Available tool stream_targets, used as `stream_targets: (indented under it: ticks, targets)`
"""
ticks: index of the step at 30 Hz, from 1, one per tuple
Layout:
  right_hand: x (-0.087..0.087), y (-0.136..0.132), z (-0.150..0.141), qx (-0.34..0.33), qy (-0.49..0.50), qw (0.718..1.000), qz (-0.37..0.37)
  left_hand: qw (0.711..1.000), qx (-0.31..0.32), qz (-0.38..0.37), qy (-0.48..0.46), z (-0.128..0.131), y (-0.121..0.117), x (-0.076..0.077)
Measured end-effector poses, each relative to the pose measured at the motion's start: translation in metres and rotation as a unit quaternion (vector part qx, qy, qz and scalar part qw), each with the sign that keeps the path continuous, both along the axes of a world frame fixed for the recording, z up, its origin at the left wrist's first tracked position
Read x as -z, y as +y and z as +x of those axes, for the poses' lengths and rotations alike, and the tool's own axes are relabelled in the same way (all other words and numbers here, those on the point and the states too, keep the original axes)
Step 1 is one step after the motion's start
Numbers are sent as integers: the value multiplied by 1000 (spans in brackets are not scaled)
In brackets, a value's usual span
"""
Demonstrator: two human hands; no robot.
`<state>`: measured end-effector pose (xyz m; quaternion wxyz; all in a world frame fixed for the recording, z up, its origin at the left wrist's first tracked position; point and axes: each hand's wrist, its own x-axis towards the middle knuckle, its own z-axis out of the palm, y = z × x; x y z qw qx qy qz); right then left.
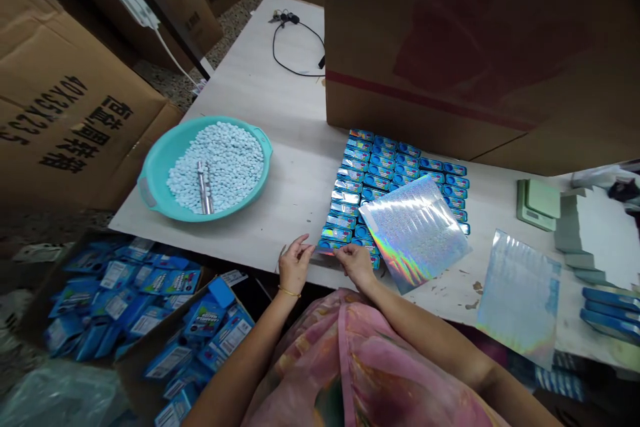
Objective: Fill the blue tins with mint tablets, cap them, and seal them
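My left hand (295, 263) and my right hand (356, 260) meet at the table's near edge, fingers pinched on a small shiny strip (326, 250) stretched between them. The strip lies beside the nearest of several blue tins (390, 167) laid in tight rows on the white table (295, 113). A holographic sheet (415, 230) rests on the tins just right of my right hand. My left wrist wears a thin gold bangle.
A teal basin (156, 167) of pale blue tablets with a metal scoop stands at the left. A large cardboard box (475, 47) is behind the tins. Another holographic sheet (520, 297), a green scale (537, 203) and blue lids are at the right. Boxes of blue packets (150, 307) are below left.
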<state>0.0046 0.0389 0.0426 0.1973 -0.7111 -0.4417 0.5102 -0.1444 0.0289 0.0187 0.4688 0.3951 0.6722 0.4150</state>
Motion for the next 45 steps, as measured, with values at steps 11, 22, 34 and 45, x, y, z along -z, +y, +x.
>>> stream_targets:
  ticks: [11,22,34,45]
  targets:
    - [-1,7,0,-218,-324,918,75,999,37,1,7,4,12,30]
    - [-18,6,41,-442,-317,824,161,973,75,104,192,23,37,1]
    - [-3,117,115,-442,-358,759,317,902,178,75,386,125,106,-7]
    - [-52,70,134,-313,-215,862,335,919,161,84,349,127,103,-6]
